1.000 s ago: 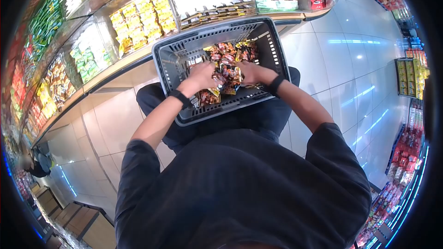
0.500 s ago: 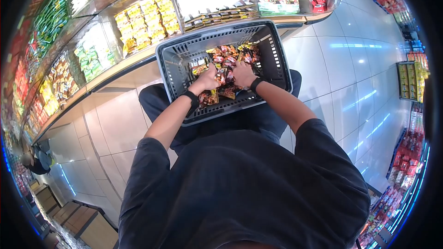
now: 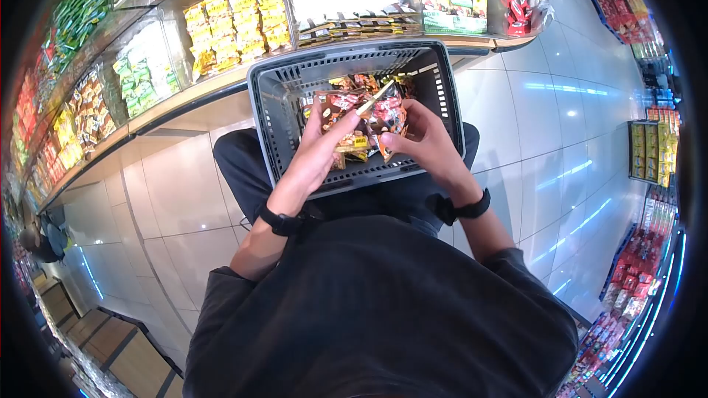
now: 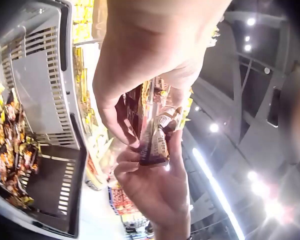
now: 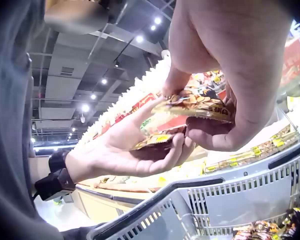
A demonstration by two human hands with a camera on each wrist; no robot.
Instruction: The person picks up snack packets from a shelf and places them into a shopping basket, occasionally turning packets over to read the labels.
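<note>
A grey plastic shopping basket (image 3: 350,46) is in front of the person, with loose snack packets (image 4: 10,145) inside. Above it, both hands hold small brown and red snack packets close together. The left hand (image 3: 324,151) has its thumb and fingers around a brown packet (image 3: 335,107) with a nut picture. Between the curled fingers and thumb of the right hand (image 3: 431,140) is a reddish packet (image 3: 387,112). In the right wrist view, the right hand's packet (image 5: 200,106) is just above the left hand's packet (image 5: 157,141). Fingers hide parts of both.
Beyond the basket runs a shelf with yellow packets (image 3: 236,26), green-and-white bags (image 3: 453,0) and red bags (image 3: 514,4) in clear bins. Tiled floor (image 3: 516,110) lies to the right, with a yellow display (image 3: 649,151) farther off. Another person (image 3: 48,239) is at the far left.
Both hands were down among the packets in the basket. They have come up and towards the body, now holding packets between them. The basket has stayed nearly in place.
</note>
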